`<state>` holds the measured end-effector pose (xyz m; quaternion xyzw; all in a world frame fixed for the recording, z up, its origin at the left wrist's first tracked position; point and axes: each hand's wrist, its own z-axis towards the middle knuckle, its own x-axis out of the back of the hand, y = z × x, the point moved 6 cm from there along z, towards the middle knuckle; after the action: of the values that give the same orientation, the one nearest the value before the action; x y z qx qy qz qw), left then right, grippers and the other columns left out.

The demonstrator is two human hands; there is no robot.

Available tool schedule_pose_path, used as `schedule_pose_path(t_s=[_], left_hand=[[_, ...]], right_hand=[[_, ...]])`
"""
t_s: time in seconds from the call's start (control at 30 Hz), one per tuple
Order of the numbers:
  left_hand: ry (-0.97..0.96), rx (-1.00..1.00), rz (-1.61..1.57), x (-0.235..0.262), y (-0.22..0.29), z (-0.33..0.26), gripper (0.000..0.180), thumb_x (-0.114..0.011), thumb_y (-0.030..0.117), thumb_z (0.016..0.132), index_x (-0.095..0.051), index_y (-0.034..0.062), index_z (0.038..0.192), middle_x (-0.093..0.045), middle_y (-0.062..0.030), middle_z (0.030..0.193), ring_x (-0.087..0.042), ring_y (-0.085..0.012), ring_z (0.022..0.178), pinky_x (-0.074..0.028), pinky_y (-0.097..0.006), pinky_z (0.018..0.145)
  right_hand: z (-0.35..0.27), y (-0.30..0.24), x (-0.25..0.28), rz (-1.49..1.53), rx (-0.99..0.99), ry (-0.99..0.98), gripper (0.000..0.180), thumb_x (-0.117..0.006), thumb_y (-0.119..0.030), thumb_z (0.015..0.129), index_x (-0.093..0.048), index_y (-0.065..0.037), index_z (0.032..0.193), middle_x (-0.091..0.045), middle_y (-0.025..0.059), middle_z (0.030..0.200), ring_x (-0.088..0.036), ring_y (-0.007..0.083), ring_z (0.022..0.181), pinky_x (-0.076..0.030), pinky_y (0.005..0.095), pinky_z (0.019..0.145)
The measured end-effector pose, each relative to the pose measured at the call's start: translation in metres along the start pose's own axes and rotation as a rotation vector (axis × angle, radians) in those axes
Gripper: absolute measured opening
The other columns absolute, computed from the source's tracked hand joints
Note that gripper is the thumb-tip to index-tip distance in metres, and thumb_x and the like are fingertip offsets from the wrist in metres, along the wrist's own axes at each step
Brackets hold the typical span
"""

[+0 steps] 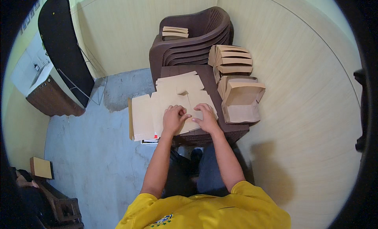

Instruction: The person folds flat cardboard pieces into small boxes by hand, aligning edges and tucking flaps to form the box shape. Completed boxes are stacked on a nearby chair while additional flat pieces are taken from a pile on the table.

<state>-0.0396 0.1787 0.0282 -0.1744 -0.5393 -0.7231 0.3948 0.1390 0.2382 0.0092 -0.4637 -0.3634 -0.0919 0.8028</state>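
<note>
Two bare hands pressed down on a flat brown cardboard blank [185, 107] that lay on a dark brown stool [232, 130] in front of a seated person in a yellow shirt [204, 211]. Behind the stool stood a stack of dark brown plastic chairs [197, 40], with a few folded blanks [175, 33] on the top seat. Along the pale panelled wall [307, 111] at the stool's right edge sat a pile of made-up cardboard boxes [240, 99], the nearest one open-topped, with more stacked behind it [232, 57]. A loose sheaf of flat blanks [142, 116] overhung the stool's left edge above the grey concrete floor [94, 150]. The left hand [173, 118] rested with its fingers curled and pressed together on the blank's near edge; the right hand [206, 116] lay just beside it, fingers bent and held close, bearing down on the same sheet. Whether either hand pinched a flap could not be told.
</note>
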Motion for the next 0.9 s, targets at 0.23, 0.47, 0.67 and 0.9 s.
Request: schedule_pose_path(t_s=[0.23,0.47,0.67,0.9], left_hand=[[-0.174,-0.133,-0.027,0.035,-0.001,-0.038,0.053,-0.094,0.040,0.075,-0.080,0.0076,0.114,-0.075,-0.0109,0.131,-0.062,-0.0357,0.132,-0.047,-0.049,0.115],[-0.317,-0.198,0.019,0.030,-0.008,-0.035,0.058,-0.094,0.041,0.077,-0.079,0.0066,0.121,-0.066,-0.0101,0.150,-0.056,-0.0381,0.143,-0.046,-0.050,0.120],[-0.272,0.033,-0.019,0.016,-0.011,-0.004,0.036,-0.084,0.032,0.091,-0.080,0.0040,0.113,-0.073,-0.0128,0.109,-0.070,-0.0351,0.112,-0.056,-0.045,0.097],[0.060,-0.042,0.314,0.030,-0.003,0.007,0.032,-0.085,0.035,0.088,-0.080,0.0158,0.112,-0.071,-0.0073,0.115,-0.065,-0.0293,0.116,-0.056,-0.046,0.092]], right_hand=[[0.000,-0.004,0.009,0.088,0.050,-0.021,0.049,-0.082,-0.019,0.089,-0.068,-0.016,0.135,-0.059,0.0133,0.140,-0.050,0.0347,0.140,-0.043,0.0459,0.118],[-0.009,-0.034,0.008,-0.263,0.082,-0.014,0.038,-0.083,-0.032,0.091,-0.078,-0.024,0.128,-0.059,0.0136,0.137,-0.053,0.0349,0.136,-0.046,0.0463,0.114],[0.004,-0.008,0.000,-0.091,-0.118,0.096,0.037,-0.088,-0.030,0.086,-0.077,-0.013,0.117,-0.064,0.0085,0.133,-0.055,0.0322,0.133,-0.047,0.0458,0.112],[0.007,-0.016,0.001,-0.142,-0.169,0.231,0.050,-0.091,-0.028,0.082,-0.071,-0.012,0.125,-0.065,0.0087,0.129,-0.057,0.0323,0.129,-0.048,0.0455,0.109]])
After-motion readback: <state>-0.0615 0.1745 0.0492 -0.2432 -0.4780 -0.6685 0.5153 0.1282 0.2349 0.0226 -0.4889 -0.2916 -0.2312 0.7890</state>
